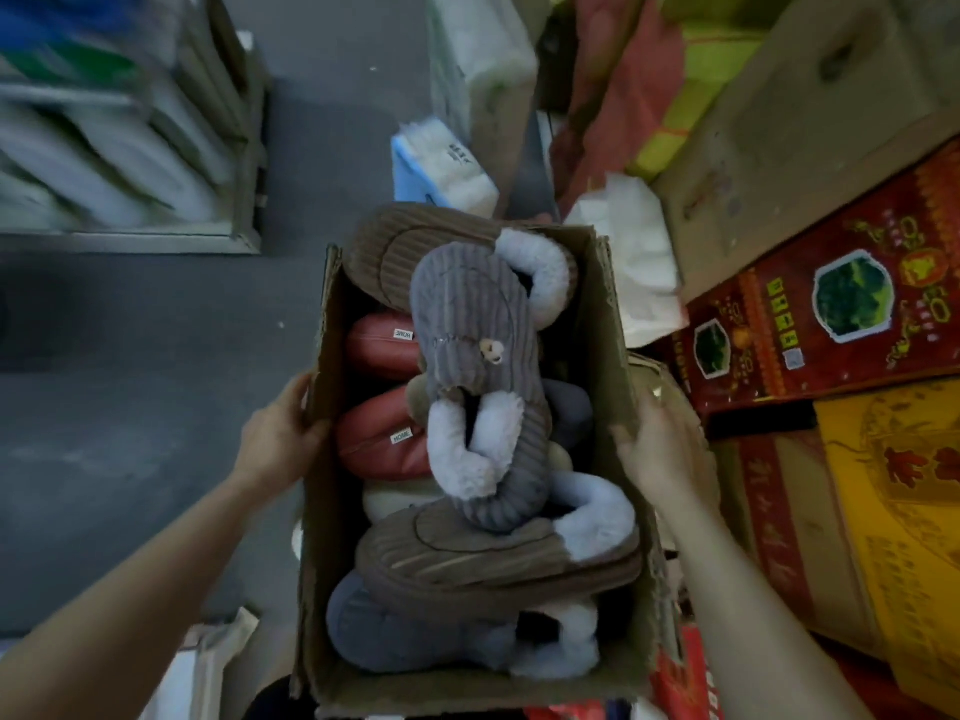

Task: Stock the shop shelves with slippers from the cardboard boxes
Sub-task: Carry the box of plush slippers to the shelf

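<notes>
An open cardboard box (pixel 610 324) full of slippers is held in front of me. My left hand (pixel 278 433) grips its left wall and my right hand (pixel 660 444) grips its right wall. On top lies a grey corduroy slipper (pixel 470 350) with pale fluffy lining. Brown corduroy slippers lie at the far end (pixel 410 252) and the near end (pixel 467 558). Two red slippers (pixel 382 345) with "HOME" tags sit along the left side. A blue-grey slipper (pixel 384 631) is at the bottom near me.
A metal shelf unit (pixel 156 148) with blurred white goods stands at the upper left. Grey floor (pixel 130 381) lies to the left. Red and yellow printed cartons (pixel 831 304) and a plain carton (pixel 805 122) are stacked on the right. Tissue packs (pixel 441 168) lie beyond the box.
</notes>
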`<state>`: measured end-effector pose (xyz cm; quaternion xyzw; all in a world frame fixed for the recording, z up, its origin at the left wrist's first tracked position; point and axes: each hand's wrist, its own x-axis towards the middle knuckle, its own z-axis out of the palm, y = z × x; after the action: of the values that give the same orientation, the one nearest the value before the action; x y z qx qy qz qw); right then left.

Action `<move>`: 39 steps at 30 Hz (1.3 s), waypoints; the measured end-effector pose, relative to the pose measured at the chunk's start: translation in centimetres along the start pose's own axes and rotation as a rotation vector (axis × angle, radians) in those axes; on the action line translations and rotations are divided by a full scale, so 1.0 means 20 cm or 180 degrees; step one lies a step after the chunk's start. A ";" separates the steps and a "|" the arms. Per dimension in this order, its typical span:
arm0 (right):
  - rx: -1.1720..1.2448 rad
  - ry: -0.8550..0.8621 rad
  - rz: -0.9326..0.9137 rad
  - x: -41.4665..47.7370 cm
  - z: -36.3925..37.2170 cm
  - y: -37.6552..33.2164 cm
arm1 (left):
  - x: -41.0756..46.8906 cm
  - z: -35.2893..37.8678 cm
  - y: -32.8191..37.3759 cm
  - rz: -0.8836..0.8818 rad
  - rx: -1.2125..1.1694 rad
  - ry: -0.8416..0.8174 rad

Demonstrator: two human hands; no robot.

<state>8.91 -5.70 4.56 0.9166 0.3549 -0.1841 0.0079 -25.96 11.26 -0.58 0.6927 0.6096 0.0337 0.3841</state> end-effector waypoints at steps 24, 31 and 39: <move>-0.0414 -0.0592 -0.2686 0.11 0.39 -3.35 | 0.16 -1.94 -1.70 -0.1855 -0.0632 0.1719; -0.0467 -0.0521 -0.3922 -0.08 0.57 -4.40 | 0.10 -2.30 -2.16 -0.2567 -0.1055 0.2346; -0.0623 -0.0350 -0.4357 -0.56 0.90 -5.49 | 0.09 -2.77 -2.95 -0.3081 -0.1309 0.2543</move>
<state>-76.46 66.52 4.33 0.4709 0.8673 -0.1610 -0.0094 -102.46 37.73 3.82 0.1872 0.9289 0.2275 0.2246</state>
